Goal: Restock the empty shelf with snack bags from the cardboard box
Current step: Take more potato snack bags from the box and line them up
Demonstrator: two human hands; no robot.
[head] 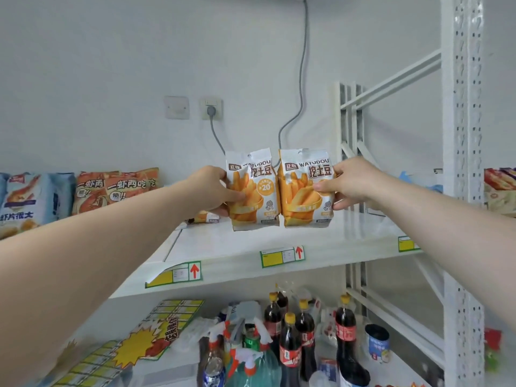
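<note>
Two white-and-orange snack bags with fries pictured stand upright side by side on the white shelf (pixel 251 241). My left hand (pixel 212 191) grips the left bag (pixel 252 191) by its left edge, thumb across the front. The right bag (pixel 304 191) is pinched at its right edge by my right hand (pixel 351 185). The two bags touch each other in the middle. A third bag of the same kind (pixel 205 217) lies flat on the shelf behind my left hand, partly hidden. The cardboard box is out of view.
Blue shrimp-chip bags (pixel 30 202) and orange bags (pixel 111 191) fill the shelf to the left. A white upright post (pixel 463 135) stands at the right. Cola bottles (pixel 344 331) and spray bottles (pixel 245 353) crowd the shelf below. A grey cable (pixel 303 65) hangs on the wall.
</note>
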